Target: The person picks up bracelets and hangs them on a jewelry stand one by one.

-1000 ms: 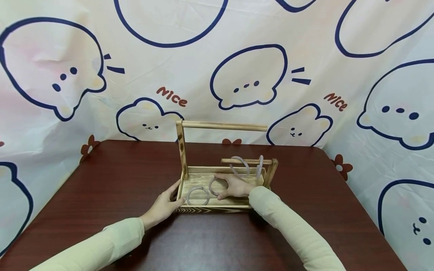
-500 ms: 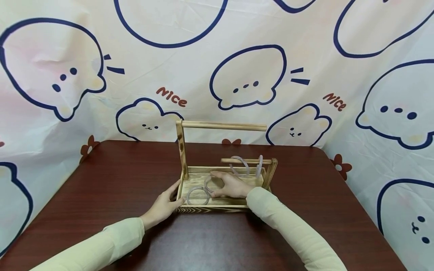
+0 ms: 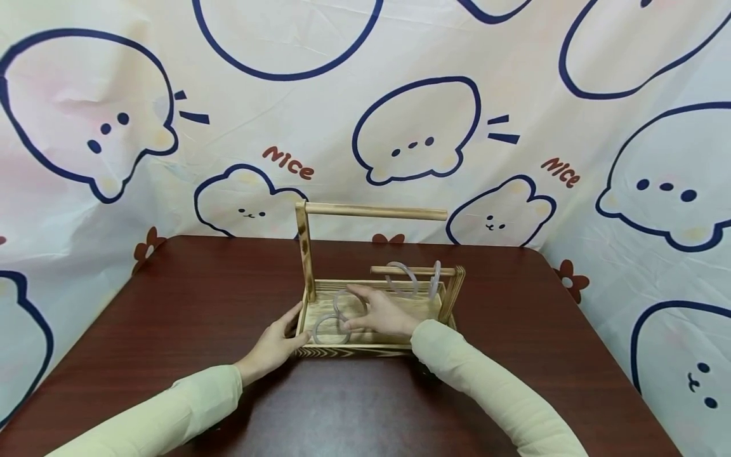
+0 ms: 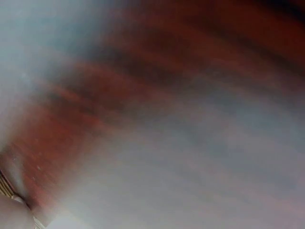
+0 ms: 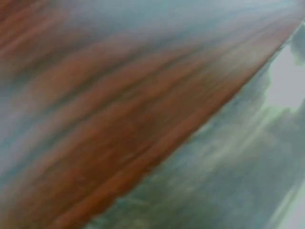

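A wooden stand (image 3: 394,347) with a shallow tray and two bars sits on the table in the head view. My left hand (image 3: 273,348) holds the tray's left end, thumb at the front corner and fingers along the outer side. Inside the tray, my right hand (image 3: 381,313) pinches a pale translucent bangle (image 3: 335,304) between thumb and fingers. A second bangle (image 3: 315,330) lies flat in the tray's front left, and the pinched one overlaps its top edge. Two more, a left bangle (image 3: 415,280) and a right bangle (image 3: 436,279), hang on the short bar.
The tall bar (image 3: 374,211) runs from a left post (image 3: 305,254) above the tray; the low bar (image 3: 379,270) comes from a right post (image 3: 452,295). Dark red table (image 3: 228,273) surrounds the stand, with a printed cloth (image 3: 331,127) behind. Both wrist views are mostly blurred.
My right hand has moved left across the tray with its bangle, up to the bangle lying there. The left hand and the two hanging bangles stay put.
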`<action>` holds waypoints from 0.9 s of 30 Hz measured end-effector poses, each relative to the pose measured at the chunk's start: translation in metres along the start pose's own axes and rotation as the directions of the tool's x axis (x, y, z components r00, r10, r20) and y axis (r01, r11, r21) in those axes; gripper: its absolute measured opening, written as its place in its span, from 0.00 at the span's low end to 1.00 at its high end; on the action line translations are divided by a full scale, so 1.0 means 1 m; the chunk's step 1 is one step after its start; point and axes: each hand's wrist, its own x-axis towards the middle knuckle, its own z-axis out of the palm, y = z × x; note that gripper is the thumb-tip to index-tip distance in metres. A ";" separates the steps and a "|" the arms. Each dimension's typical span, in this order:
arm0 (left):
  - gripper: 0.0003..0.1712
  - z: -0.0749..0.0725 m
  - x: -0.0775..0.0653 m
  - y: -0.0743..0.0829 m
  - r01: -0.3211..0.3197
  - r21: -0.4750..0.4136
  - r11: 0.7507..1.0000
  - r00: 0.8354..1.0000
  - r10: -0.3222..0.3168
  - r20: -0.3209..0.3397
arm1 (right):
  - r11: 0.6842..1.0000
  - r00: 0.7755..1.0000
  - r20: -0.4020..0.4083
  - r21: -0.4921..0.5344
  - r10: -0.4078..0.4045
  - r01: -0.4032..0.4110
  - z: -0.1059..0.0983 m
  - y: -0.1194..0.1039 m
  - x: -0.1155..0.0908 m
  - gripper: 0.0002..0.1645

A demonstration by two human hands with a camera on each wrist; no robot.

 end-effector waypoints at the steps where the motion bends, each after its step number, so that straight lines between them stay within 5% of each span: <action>1: 0.42 0.000 0.000 0.000 0.004 -0.006 1.000 1.000 -0.004 0.001 | 1.000 1.000 -0.001 0.010 0.008 -0.008 0.000 -0.002 -0.001 0.53; 9: 0.41 -0.001 0.000 0.003 -0.005 -0.027 1.000 1.000 0.005 0.012 | 1.000 1.000 -0.005 0.020 0.007 -0.007 0.000 -0.017 -0.004 0.55; 27: 0.41 -0.001 -0.001 0.001 -0.018 -0.018 1.000 1.000 0.018 -0.001 | 0.987 0.985 -0.061 -0.039 -0.160 0.158 -0.019 -0.057 -0.020 0.51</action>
